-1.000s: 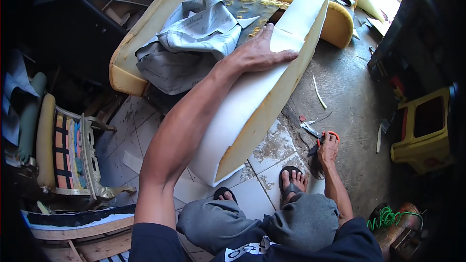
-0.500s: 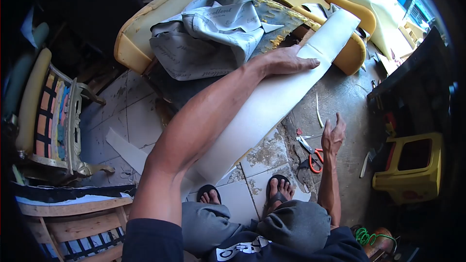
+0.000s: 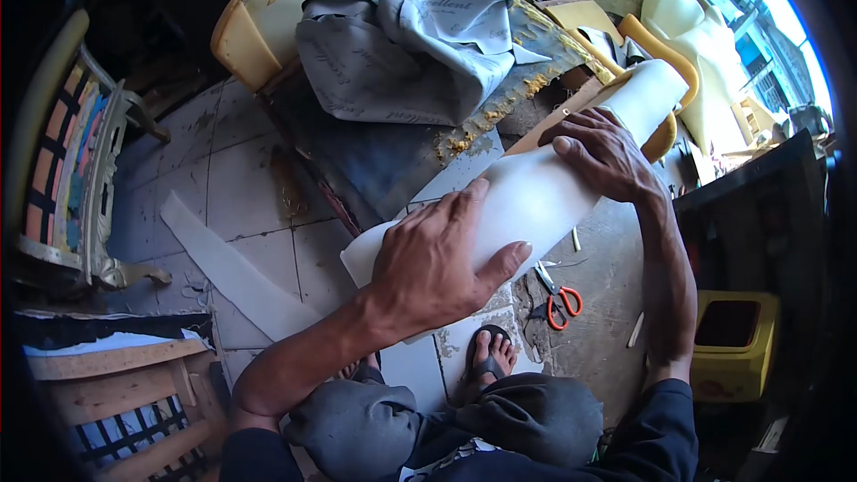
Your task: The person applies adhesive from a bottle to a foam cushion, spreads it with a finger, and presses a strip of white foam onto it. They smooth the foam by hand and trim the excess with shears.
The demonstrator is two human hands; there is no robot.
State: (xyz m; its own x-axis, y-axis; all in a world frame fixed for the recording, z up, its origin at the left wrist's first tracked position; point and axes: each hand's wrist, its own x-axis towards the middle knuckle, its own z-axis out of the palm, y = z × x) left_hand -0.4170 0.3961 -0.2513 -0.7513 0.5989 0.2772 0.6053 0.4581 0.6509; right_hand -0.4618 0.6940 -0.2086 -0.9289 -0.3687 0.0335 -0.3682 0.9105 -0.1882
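Note:
A long strip of white foam sheet [image 3: 540, 192] slants across the middle, bent over along its length with its far end curving up at the upper right. My left hand [image 3: 437, 254] lies on the strip's near part, fingers stretched out and thumb spread apart. Farther along, my right hand [image 3: 607, 152] curls its fingers over the strip's upper side and edge. A brown board-like edge [image 3: 562, 120] shows beneath the foam by my right hand. Scissors with orange-red handles [image 3: 561, 303] rest on the floor below the strip. What supports the strip underneath is mostly hidden.
A crumpled grey printed cloth [image 3: 402, 45] lies on a worn seat piece [image 3: 357, 156] with yellow foam remnants. Carved chair frame [image 3: 94, 170] stands left, wooden frame [image 3: 116, 384] lower left, yellow plastic stool [image 3: 736, 348] right. A pale offcut [image 3: 228, 263] lies on the tiles.
My right hand has moved up from beside the scissors onto the foam strip. My left hand has drawn back toward the strip's near end. The flat strip is now bent over.

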